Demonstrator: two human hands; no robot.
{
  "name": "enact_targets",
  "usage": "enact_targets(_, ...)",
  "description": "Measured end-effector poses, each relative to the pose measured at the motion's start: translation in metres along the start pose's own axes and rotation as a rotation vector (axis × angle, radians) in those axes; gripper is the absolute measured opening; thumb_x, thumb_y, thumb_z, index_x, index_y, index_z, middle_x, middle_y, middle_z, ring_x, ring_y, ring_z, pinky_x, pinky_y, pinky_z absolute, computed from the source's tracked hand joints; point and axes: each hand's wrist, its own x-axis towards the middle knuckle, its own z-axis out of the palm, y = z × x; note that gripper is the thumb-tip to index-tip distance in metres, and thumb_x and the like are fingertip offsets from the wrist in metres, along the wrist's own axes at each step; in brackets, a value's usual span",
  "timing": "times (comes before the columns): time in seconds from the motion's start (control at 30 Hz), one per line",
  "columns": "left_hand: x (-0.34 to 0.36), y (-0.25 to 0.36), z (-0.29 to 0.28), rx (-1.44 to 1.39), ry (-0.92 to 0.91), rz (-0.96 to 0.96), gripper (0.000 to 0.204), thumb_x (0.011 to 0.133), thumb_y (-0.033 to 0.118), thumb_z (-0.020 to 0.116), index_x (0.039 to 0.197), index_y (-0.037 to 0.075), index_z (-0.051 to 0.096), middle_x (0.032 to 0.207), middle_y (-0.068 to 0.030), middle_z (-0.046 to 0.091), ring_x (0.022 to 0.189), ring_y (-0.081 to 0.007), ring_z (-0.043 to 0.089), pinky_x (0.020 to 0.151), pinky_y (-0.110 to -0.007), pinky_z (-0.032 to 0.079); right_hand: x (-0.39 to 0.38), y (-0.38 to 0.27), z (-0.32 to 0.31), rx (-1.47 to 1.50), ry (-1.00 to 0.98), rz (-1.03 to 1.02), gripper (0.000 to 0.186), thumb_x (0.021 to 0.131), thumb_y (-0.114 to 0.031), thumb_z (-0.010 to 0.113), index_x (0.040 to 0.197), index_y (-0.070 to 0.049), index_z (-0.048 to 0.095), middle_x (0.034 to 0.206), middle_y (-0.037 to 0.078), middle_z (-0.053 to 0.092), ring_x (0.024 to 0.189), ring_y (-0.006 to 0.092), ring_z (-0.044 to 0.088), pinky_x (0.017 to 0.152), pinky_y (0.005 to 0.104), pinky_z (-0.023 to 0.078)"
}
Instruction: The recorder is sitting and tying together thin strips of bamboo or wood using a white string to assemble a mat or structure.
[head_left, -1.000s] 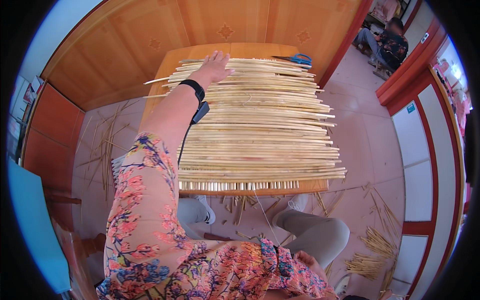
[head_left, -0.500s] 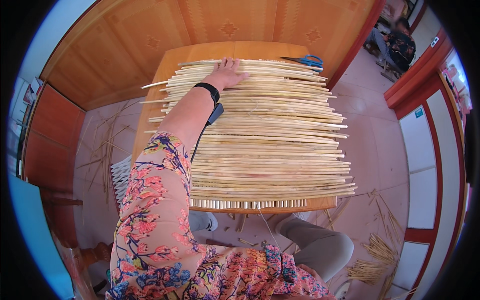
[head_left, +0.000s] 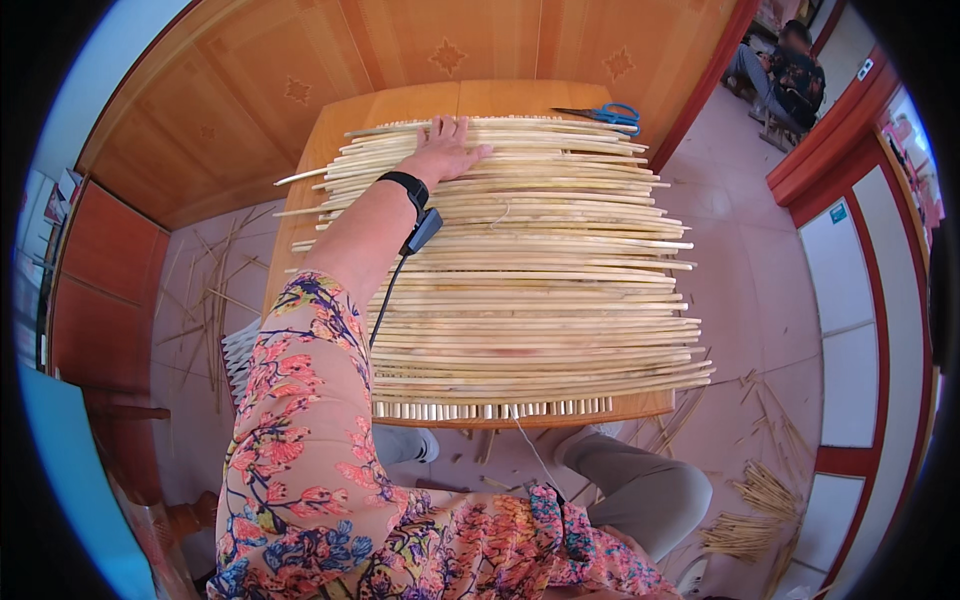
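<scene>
A wide mat of pale thin sticks [head_left: 530,265] covers most of the wooden table [head_left: 400,103], its sticks running left to right with uneven ends. My left hand [head_left: 446,152] lies palm down on the far part of the mat, fingers spread and nothing held. Around that wrist is a black band [head_left: 408,190] with a small dark device and a cable. Along the near edge stands a row of short cut stick ends [head_left: 490,410]. From this row a thin pale string [head_left: 532,447] runs down toward my lap. My right hand does not show.
Blue-handled scissors [head_left: 612,116] rest at the table's far right corner. Loose sticks [head_left: 215,290] litter the floor on the left, and bundles of short sticks [head_left: 745,530] lie at lower right. Another person [head_left: 790,80] sits beyond the doorway.
The view has shifted slightly. My left hand stays spread on the far sticks, and the mat, scissors and string keep their places.
</scene>
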Motion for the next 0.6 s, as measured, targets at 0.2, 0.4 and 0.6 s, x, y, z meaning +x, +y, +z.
enact_targets(0.2,0.0013,0.0001,-0.0009,-0.001,0.004,-0.009,0.081,0.082,0.061,0.030,0.137,0.006,0.009,0.141,-0.0190,0.010,0.132,-0.0312,0.004,0.105,-0.048,0.006,-0.0024,-0.0027,0.0031,0.011,-0.002,0.001,0.013,0.080,-0.004,0.058,0.090,-0.004,0.049,0.086,-0.002,0.052,0.081,0.0073,0.050,0.073,0.0215,0.040)
enact_targets(0.4,0.0016,0.0016,0.0011,-0.031,0.015,-0.025,0.083,0.081,0.062,0.030,0.138,0.005,0.009,0.142,-0.0185,0.008,0.133,-0.0310,0.002,0.105,-0.047,0.005,-0.0022,-0.0065,0.0043,-0.002,-0.004,0.008,0.013,0.080,-0.004,0.058,0.089,-0.004,0.049,0.086,-0.002,0.052,0.081,0.0071,0.049,0.073,0.0215,0.040)
enact_targets(0.6,-0.0017,0.0000,0.0007,-0.042,0.025,-0.013,0.083,0.081,0.062,0.030,0.137,0.004,0.011,0.142,-0.0191,0.009,0.132,-0.0314,0.004,0.105,-0.048,0.006,-0.0031,-0.0095,0.0042,-0.017,-0.007,0.020,0.012,0.080,-0.004,0.058,0.089,-0.004,0.049,0.086,-0.002,0.052,0.081,0.0069,0.048,0.074,0.0215,0.039)
